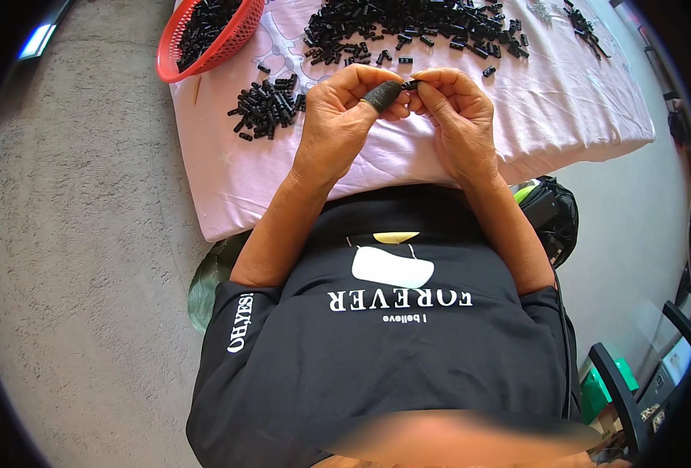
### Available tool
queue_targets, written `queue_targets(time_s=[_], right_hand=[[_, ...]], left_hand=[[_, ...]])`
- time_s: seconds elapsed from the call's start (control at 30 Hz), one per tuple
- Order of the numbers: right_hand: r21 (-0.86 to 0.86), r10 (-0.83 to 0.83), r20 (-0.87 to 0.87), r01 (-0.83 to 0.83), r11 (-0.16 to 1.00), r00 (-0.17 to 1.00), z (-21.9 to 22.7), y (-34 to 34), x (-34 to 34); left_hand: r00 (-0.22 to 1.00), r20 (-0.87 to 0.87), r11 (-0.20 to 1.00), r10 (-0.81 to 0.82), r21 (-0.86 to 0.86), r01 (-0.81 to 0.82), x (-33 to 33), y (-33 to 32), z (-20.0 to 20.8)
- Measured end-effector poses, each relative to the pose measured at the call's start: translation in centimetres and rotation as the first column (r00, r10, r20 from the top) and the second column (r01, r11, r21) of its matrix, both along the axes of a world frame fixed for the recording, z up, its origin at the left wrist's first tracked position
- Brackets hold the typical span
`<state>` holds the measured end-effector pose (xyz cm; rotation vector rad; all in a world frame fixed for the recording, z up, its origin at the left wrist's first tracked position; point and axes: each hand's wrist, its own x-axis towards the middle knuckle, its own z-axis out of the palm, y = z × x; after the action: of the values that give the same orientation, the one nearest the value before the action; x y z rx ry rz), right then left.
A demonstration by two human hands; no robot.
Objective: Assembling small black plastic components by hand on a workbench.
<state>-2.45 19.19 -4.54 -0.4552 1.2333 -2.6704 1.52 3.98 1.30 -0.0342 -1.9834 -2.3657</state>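
Between my fingertips, just above the table's near part, is a small black plastic piece [410,85]. My left hand [345,109] pinches one end of it, with a dark cover over the thumb. From the other side my right hand [460,117] grips the piece with thumb and forefinger. Fingers hide most of it, so its full shape cannot be made out. Left of my left hand lies a small pile of short black cylindrical pieces [266,109]. A much larger heap of similar black pieces [408,27] spreads beyond both hands.
A red plastic basket [172,58] full of black pieces stands at the table's far left. Thin black parts [587,33] lie at the far right. Pink patterned cloth [571,117] covers the table. A dark bag [557,214] sits below its right front edge.
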Motion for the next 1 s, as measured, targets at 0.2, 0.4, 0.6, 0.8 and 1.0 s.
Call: queue_targets(time_s=[0.2,0.4,0.6,0.8,1.0], right_hand=[[0.03,-0.01,0.015,0.01,0.999,1.0,0.1,0.0,0.1],[0.011,-0.003,0.004,0.003,1.0,1.0,0.1,0.1,0.1],[-0.028,0.037,-0.006,-0.037,0.999,0.999,-0.2,0.1,0.0],[-0.091,0.081,0.036,-0.077,0.993,0.996,-0.1,0.3,0.1],[-0.178,0.14,0.078,-0.124,0.976,0.987,-0.1,0.4,0.0]], left_hand=[[1.0,-0.008,0.996,0.016,-0.089,-0.016,0.2,-0.1,-0.1],[0.999,-0.034,0.993,0.021,-0.118,-0.025,0.3,0.1,-0.4],[0.994,-0.088,0.987,0.062,-0.142,-0.074,0.6,0.8,-0.4],[0.982,-0.184,0.974,0.034,-0.213,-0.074,0.6,0.7,-0.9],[0.976,-0.218,0.972,0.03,-0.221,-0.079,0.6,1.0,-1.0]])
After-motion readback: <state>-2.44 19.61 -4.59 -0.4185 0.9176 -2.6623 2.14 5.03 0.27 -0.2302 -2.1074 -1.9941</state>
